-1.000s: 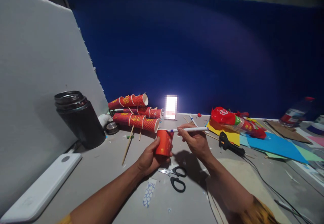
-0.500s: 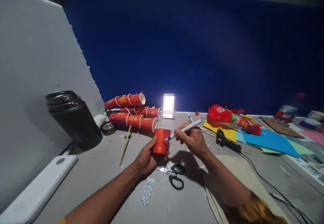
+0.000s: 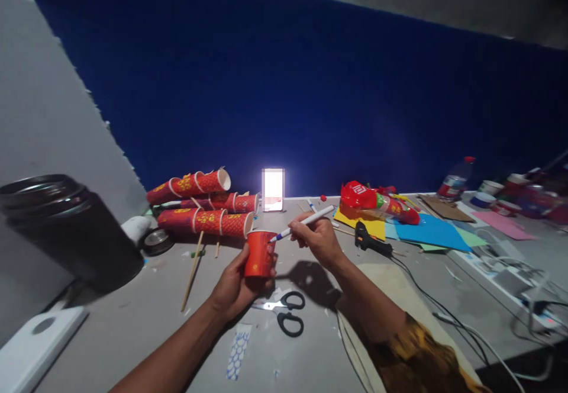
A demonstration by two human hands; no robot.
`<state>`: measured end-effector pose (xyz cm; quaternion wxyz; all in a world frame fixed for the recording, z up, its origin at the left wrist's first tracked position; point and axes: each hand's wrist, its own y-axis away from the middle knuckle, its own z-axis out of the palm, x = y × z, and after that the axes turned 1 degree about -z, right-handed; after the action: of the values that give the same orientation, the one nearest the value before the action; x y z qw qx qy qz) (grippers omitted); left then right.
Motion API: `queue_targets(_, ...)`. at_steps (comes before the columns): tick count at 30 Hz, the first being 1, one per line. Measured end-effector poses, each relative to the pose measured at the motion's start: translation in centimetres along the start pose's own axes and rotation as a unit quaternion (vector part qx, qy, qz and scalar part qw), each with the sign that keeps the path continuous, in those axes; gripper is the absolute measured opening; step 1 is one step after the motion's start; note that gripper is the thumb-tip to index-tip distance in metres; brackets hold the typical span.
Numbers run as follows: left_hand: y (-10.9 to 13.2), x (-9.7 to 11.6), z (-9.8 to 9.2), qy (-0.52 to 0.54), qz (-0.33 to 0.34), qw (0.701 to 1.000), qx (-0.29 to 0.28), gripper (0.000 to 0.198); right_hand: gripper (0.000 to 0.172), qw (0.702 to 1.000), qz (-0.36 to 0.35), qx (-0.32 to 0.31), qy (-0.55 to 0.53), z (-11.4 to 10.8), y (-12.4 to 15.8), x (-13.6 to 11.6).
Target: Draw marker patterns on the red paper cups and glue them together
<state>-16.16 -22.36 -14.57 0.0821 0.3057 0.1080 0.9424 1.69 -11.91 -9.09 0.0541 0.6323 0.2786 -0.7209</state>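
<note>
A red paper cup (image 3: 257, 257) stands upright in my left hand (image 3: 237, 286), whose fingers wrap its side and base above the table. My right hand (image 3: 316, 236) pinches a white marker (image 3: 310, 219) with a blue tip. That tip is at the cup's right side near the rim; whether it touches cannot be made out. Below the cup lie black-handled scissors (image 3: 286, 316), their blades partly behind my left hand. A paper strip (image 3: 238, 354) with a blue scale pattern lies nearer to me.
Stacked red cups (image 3: 208, 222) lie at the back left, behind a wooden stick (image 3: 192, 271). A dark thermos (image 3: 75, 233) stands at left. A glowing phone (image 3: 273, 189) leans at the back. Rightward are a glue gun (image 3: 370, 241), blue paper (image 3: 432, 234), a bottle (image 3: 456, 180) and cables.
The view has swung to the right, so things sit further left. The marker tip has moved up the cup's side, from about its middle to near the rim.
</note>
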Motion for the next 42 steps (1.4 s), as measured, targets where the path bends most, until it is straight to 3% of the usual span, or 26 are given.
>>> queue_targets(5,0.0,0.8,0.1,0.000,-0.001,0.999,0.033,0.050,0.030,0.996,0.017,0.054,-0.062,0.0,-0.9,0.9)
queue_targets(11,-0.2,0.9,-0.2,-0.007,0.010,0.999,0.048,0.045,0.034,0.994,0.050,0.053,-0.084,0.1,-1.3,1.4)
queue_targets(18,0.0,0.8,0.5,-0.014,0.003,1.000,0.024,0.048,0.025,0.998,0.008,0.059,0.001,0.0,-0.5,1.0)
queue_targets(31,0.0,0.0,0.0,-0.010,0.009,1.000,0.012,0.047,0.018,0.991,-0.044,0.016,0.125,0.9,0.6,0.3)
queue_targets(35,0.1,0.1,-0.1,0.001,0.009,1.000,0.004,0.047,0.020,0.992,-0.035,-0.001,0.118,0.9,0.7,0.3)
queue_targets(39,0.0,0.1,-0.1,-0.006,0.017,1.000,0.005,0.045,0.019,0.991,-0.050,0.025,0.123,0.9,0.7,0.3)
queue_targets(42,0.0,0.1,0.0,-0.001,0.010,1.000,0.000,0.045,0.018,0.993,-0.030,-0.004,0.115,0.9,0.7,0.0)
